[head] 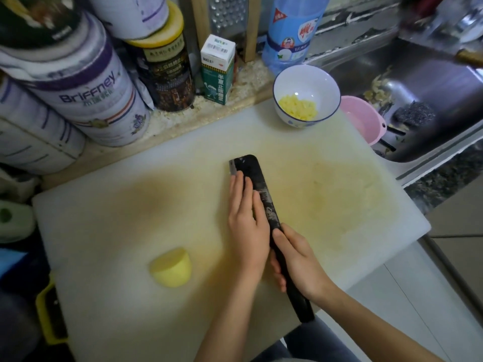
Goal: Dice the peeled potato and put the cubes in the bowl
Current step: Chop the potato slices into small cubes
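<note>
Fingers (239, 189) of the left hand (248, 231) lie straight and flat on the knife (260, 190) blade; the right hand (298, 259) curls round its handle.
The remaining potato piece (171, 267) sits cut face up on the near left of the cutting board (130, 205), well apart from both hands. Yellow cubes (298, 107) lie in the white bowl (305, 79) on the board's far right corner. A pink basin (363, 118) sits just beside the bowl, at the sink (431, 82). Tins (86, 82) and a carton (217, 71) line the back.

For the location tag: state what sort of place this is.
Probably a home kitchen counter: a cutting board beside a steel sink, a grater against the wall, and a knife gripped in the right hand.
</note>
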{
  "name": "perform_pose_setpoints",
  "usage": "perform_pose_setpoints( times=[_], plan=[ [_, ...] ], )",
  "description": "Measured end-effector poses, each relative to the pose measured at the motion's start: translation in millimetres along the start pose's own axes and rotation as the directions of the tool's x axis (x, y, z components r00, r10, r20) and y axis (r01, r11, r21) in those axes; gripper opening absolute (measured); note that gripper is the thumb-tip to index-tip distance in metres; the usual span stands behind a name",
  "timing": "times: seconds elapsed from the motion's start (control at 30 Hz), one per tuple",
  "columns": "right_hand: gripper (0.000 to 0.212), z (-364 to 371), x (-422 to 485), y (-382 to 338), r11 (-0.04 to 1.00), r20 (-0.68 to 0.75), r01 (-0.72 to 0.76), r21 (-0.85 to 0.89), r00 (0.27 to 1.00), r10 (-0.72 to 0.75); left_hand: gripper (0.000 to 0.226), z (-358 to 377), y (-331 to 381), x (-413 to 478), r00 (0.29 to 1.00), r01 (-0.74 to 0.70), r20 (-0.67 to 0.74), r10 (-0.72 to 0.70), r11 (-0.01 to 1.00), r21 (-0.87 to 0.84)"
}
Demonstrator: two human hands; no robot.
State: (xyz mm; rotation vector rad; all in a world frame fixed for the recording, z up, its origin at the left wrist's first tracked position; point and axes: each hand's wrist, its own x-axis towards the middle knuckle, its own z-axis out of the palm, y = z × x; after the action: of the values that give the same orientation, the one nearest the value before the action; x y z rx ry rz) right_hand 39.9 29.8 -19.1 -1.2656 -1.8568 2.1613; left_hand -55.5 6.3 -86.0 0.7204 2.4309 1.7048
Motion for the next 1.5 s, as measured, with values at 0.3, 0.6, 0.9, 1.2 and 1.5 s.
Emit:
perform_pose_setpoints(
  times=[0.3,0.6,0.9,1.2,1.5],
  plan=[
    [0.026,-48,13,-48,0.994,0.044,0.103,0.047,0.993,-0.105,0.053,25,56,43,0.993,-0.114,-0.009,0.114,0.993,0.031],
    [0.025,-144,86,-112,0.983,0.067,0.186,0.003,0.98,-0.186,0.044,113,112,123,0.999,-0.036,0.017,0.035,0.997,0.066],
    [0.027,-220,144,-129,0.994,0.153,0.098,-0.046,0.984,-0.09,0.039,182,109,157,0.998,-0.031,-0.042,0.037,0.988,0.15],
    [0.029,-255,152,-133,0.963,0.198,0.192,-0.188,0.968,-0.154,0.029,150,99,152,0.996,-0.091,0.054,0.073,0.793,0.602],
    [0.031,-254,140,-142,0.93,0.214,0.276,-0.242,0.95,-0.227,0.042,167,122,139,0.933,-0.357,0.183,0.309,0.748,0.559]
  ],
)
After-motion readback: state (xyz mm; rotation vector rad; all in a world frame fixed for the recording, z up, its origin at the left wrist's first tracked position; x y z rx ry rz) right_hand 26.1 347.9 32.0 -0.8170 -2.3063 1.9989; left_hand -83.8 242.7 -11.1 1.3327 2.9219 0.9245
